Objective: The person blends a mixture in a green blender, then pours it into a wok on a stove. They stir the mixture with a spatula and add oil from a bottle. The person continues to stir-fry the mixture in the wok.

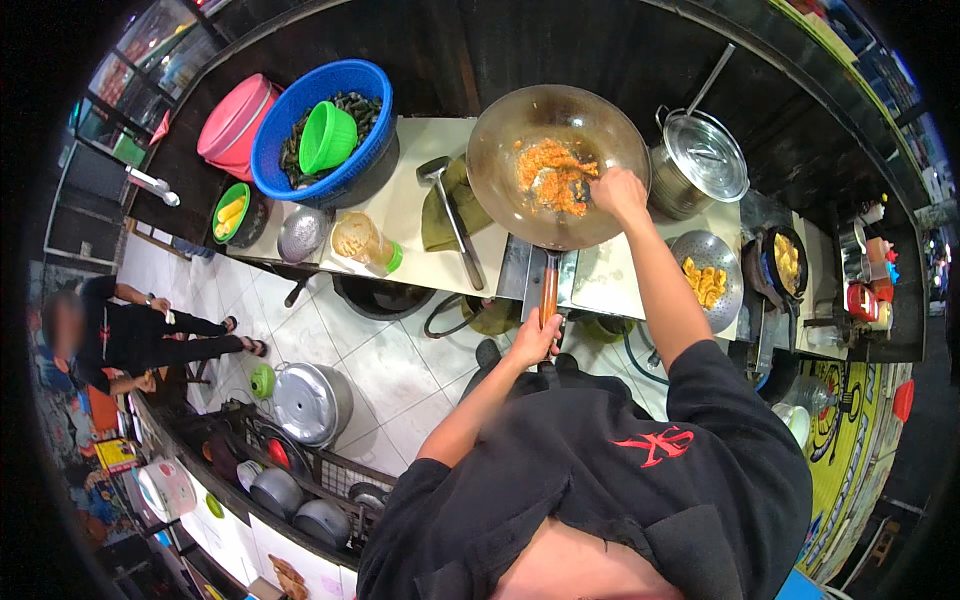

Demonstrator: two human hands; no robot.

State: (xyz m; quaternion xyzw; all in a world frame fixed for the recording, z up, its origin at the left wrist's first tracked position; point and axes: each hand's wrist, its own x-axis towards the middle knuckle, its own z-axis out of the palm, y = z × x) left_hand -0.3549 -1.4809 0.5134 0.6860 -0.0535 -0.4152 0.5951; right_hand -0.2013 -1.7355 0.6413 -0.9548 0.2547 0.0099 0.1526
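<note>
A large metal wok (pixel 517 217) stands over the counter in front of me, with an orange, crumbly food (pixel 553 166) in its middle. My left hand (pixel 537 337) is closed around the wok's wooden handle (pixel 550 289). Inside the wok's right side, my right hand (pixel 621 193) grips a utensil whose dark head (pixel 580 190) lies in the food; its handle is mostly hidden by the fingers. To the left, a long-handled ladle (pixel 454 217) rests partly on a folded green cloth (pixel 469 206). A perforated strainer (pixel 724 304) with yellow fried pieces (pixel 703 283) sits to the right.
A lidded steel pot (pixel 679 176) stands right of the wok. Farther right, a dark pan (pixel 796 289) holds yellow food. A blue basket (pixel 264 150), a pink container (pixel 236 120) and a jar (pixel 360 244) are at left. A person (pixel 127 330) is at far left, near a large pot (pixel 311 403).
</note>
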